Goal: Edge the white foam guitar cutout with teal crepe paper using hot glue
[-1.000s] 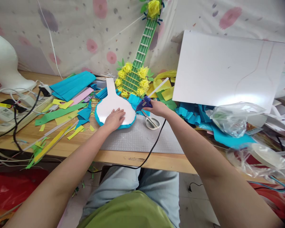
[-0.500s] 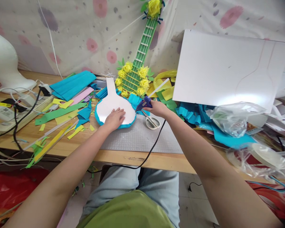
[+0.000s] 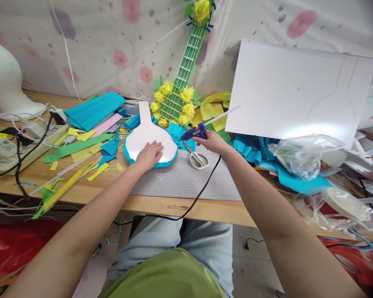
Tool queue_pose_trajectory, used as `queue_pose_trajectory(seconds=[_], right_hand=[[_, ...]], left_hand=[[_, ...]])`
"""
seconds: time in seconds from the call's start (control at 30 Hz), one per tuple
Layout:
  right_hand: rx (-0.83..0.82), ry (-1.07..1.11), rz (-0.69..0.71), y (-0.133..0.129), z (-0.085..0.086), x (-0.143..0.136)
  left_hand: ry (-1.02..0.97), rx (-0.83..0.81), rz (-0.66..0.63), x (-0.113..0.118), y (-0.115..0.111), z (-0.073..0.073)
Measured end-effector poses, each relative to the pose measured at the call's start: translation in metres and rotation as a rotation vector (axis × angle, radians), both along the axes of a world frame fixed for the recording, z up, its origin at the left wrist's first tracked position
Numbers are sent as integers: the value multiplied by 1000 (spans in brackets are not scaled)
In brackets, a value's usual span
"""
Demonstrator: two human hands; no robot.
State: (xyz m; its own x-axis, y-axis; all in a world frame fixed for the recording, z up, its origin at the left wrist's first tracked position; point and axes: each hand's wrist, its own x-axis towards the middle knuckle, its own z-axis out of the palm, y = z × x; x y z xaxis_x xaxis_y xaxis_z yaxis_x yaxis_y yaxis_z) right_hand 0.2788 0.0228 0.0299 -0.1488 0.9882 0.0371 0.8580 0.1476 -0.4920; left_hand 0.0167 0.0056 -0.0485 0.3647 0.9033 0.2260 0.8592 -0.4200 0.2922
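My left hand lies flat, fingers spread, on a white guitar-shaped board whose round body is edged with blue crepe paper. In my right hand is a purple hot glue gun, with a white glue stick poking out of its back. Its nozzle points left, a little apart from the board's right edge. Below the gun, scissors with pale handles rest on a grey cutting mat, their blades toward the blue paper.
A green paper guitar with yellow flowers leans at the back. Folded blue paper and scraps lie left, near a power strip. At right stand a large white sheet and a plastic bag. The gun's black cord crosses the table edge.
My right hand has drawn the glue gun to the right, away from the board's edge, and its glue stick now tilts lower. The left hand stays in place on the board.
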Motion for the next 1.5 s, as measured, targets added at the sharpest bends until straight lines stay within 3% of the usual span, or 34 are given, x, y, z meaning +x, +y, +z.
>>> queue_pose_trajectory(seconds=[0.2,0.37,0.6,0.83,0.9,1.0,1.07,1.13,1.33,1.5], right_hand=[[174,199,-375,-7,-53,38],[133,114,-501,-11,-89,59],[94,-31,-479,-16,-94,56],[515,-235,-519,-43,-100,62],[550,-208,-440,-51,-104,55],[552,-133,-177,-56,-106,30],[525,-70,-9,-54,-103,8],[429,23,47,-47,-99,-13],[-4,329,-66,-13,-90,-50],[-202,584,-195,2,-91,-67]], left_hand=[[-61,7,-41,-7,-1,-1],[-70,-4,-67,-14,0,-1],[-66,-5,-61,-14,0,-2],[-92,1,-65,-14,0,-3],[-103,1,-66,-14,0,-4],[-117,8,-63,-13,0,-5],[-123,11,-59,-14,1,-7],[-131,11,-58,-14,2,-9],[-179,23,-58,-17,3,-13],[-208,38,-56,-16,0,-13]])
